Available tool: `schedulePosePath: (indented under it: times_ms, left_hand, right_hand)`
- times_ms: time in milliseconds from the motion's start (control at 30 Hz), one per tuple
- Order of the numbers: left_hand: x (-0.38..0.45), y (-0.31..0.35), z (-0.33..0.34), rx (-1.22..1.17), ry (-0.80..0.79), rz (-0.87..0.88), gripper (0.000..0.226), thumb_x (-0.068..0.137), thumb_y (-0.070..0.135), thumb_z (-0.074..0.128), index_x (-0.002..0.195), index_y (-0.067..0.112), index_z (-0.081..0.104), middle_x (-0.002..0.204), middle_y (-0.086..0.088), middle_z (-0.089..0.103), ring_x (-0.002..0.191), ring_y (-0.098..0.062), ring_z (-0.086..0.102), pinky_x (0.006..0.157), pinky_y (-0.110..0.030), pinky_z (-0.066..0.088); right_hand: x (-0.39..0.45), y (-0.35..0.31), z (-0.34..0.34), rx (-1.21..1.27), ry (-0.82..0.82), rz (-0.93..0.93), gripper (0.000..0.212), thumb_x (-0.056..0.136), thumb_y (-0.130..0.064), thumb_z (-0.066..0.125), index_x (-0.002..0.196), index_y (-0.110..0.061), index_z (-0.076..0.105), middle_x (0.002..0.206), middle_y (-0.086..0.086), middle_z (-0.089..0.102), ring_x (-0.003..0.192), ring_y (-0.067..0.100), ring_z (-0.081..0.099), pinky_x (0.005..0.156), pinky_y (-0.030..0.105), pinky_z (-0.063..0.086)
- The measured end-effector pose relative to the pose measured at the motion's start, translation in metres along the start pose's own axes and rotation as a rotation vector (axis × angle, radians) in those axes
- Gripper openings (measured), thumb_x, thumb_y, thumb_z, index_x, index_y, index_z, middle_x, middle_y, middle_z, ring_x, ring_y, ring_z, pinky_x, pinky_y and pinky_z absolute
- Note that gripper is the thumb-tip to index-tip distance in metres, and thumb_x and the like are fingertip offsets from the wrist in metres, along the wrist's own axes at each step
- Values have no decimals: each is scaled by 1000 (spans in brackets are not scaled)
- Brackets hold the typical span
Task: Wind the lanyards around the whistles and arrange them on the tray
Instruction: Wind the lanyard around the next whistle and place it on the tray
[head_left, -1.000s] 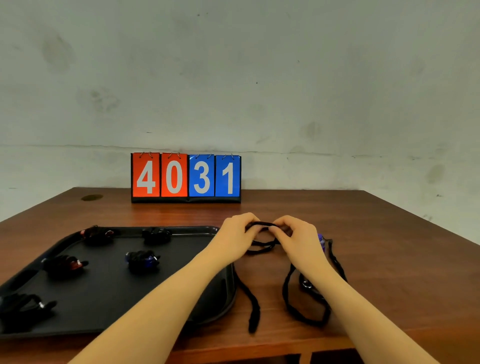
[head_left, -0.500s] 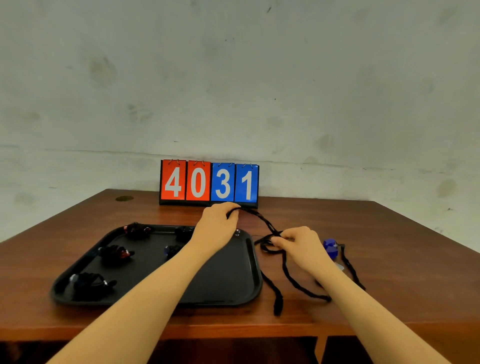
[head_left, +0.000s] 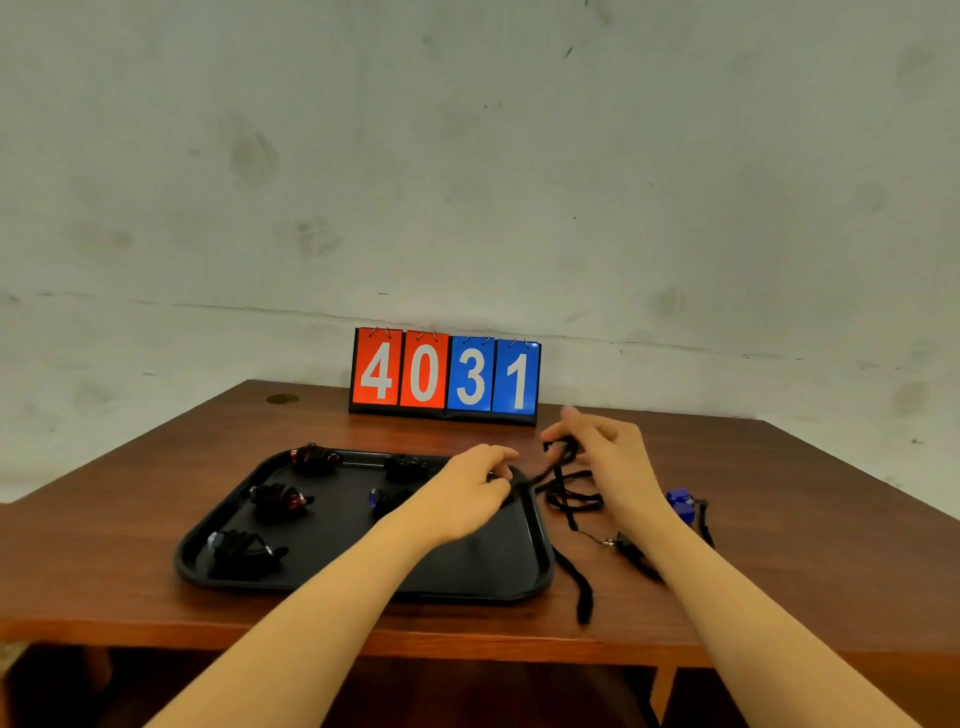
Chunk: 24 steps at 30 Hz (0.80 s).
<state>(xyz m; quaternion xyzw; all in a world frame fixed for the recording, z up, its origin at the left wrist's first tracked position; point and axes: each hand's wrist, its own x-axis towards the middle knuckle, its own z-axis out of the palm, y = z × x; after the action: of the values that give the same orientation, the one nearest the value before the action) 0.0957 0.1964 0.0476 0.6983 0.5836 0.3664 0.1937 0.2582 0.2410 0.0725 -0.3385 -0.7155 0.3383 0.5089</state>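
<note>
**Gathering the loose lanyard**

I am pinching the black lanyard (head_left: 563, 486) in both grips: my right hand (head_left: 605, 457) is holding a bunch of it above the tabletop (head_left: 779, 493), my left hand (head_left: 467, 491) is nipping it over the tray (head_left: 543, 551) rim. The cord is trailing right and toward me to the blue whistle (head_left: 679, 503), lying nearer my right hand.

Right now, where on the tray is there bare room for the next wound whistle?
The tray is bare along its near edge and right half, between the nearest wound whistle and the right rim, though the left hand hovers there. The left and far side hold five bundles.
</note>
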Motion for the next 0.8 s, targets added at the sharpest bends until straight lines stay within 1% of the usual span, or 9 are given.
schedulePosePath:
  times_ms: [67,200,267,333,400,500,600,667,800]
  left_hand:
    - [1,0,2,11,-8,21,45,93,9,41,137,21,39,119,6,50,85,-4,50,82,-19,45]
    - [8,8,17,45,66,98,43,94,19,48,136,22,40,116,7,51,73,-1,49,69,-13,41]
    - [13,14,26,37,66,106,47,91,28,54,136,22,40,121,6,49,80,-2,50,76,-14,40]
    - [19,19,36,18,34,79,49,90,32,57,135,20,41,125,4,48,98,-12,54,83,-18,39]
    - [22,22,45,-7,21,41,45,89,32,57,131,19,47,122,2,50,106,-18,53,86,-21,39]
    - [27,23,52,-82,36,27,27,90,27,57,115,16,60,105,5,57,91,-11,53,84,-23,41]
    - [27,23,51,-227,62,12,14,90,21,57,101,14,63,83,10,57,69,1,51,68,-11,39]
    - [27,24,48,-285,87,0,10,90,19,57,96,14,62,78,10,58,64,2,52,58,-5,38]
    - [27,28,34,-425,175,-55,10,93,17,51,99,12,57,85,-1,67,63,-8,58,52,-11,39]
  right_hand:
    - [-1,4,-3,-103,12,-15,16,92,-16,54,87,-14,70,74,6,67,69,12,62,69,22,51]
    - [-7,9,-12,-79,-55,-24,19,94,-7,47,106,-15,60,76,6,65,60,10,58,67,24,53]
    - [-9,10,-15,-66,-64,-61,15,95,-6,45,104,-14,55,79,8,66,57,14,55,64,27,52]
    - [-10,10,-17,-51,-61,-95,14,95,-5,43,102,-14,53,81,8,65,55,13,52,58,23,49]
    - [-10,11,-18,-46,-45,-113,15,95,-5,43,100,-15,54,81,7,65,60,11,54,58,19,48]
    - [-9,11,-21,-27,-29,-144,18,95,-3,42,97,-15,55,77,7,61,70,9,57,66,14,48]
    - [-7,14,-23,-5,-21,-171,20,95,-2,42,97,-15,57,74,8,59,73,11,58,74,17,49]
    - [-7,16,-24,-1,-7,-177,21,95,-3,42,96,-15,58,73,6,57,71,9,57,71,16,47]
    - [-7,17,-23,-67,85,-195,22,95,-5,43,100,-20,59,70,-1,54,58,-1,47,56,11,39]
